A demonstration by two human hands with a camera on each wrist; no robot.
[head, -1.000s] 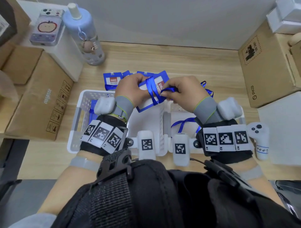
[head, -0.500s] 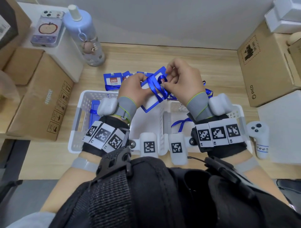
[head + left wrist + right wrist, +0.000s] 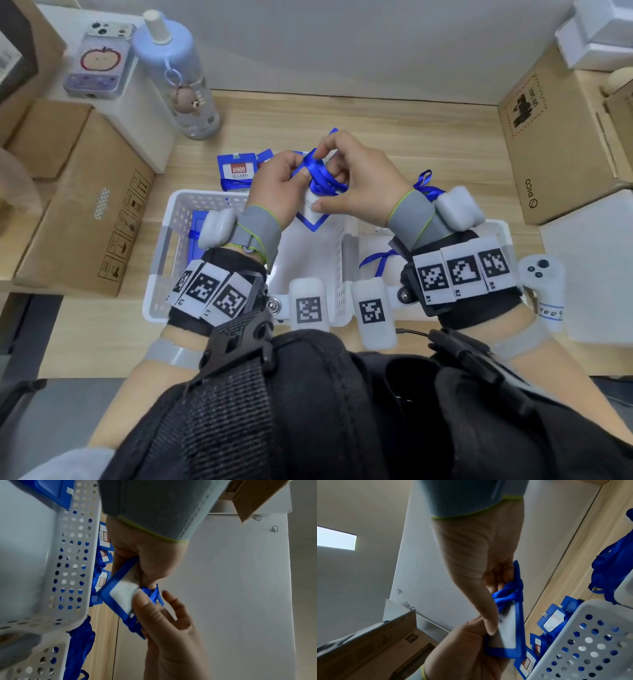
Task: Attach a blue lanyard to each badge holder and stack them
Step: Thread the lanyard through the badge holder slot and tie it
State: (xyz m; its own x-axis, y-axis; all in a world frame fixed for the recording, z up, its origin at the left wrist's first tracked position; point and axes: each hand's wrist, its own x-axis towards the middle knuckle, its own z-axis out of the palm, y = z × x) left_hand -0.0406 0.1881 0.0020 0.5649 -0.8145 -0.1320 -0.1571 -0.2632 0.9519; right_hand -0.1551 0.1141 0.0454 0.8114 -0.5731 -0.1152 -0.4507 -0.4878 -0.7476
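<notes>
- In the middle of the head view, both hands meet above the white baskets (image 3: 171,240), working on one blue-framed badge holder (image 3: 313,219).
- The left hand (image 3: 277,192) grips the holder by its edge, thumb pressed on the bunched blue lanyard (image 3: 320,174).
- The right hand (image 3: 359,181) pinches a loop of the lanyard at the holder's top with curled fingertips, its thumb lying against the holder's white face.
- More badge holders (image 3: 236,169) lie on the worktop (image 3: 428,144) just beyond the baskets, left of the hands.
- Loose lanyards (image 3: 380,260) sit in the right basket.
- A bottle (image 3: 178,75) stands at upper left, a cardboard box (image 3: 548,137) at right.
</notes>
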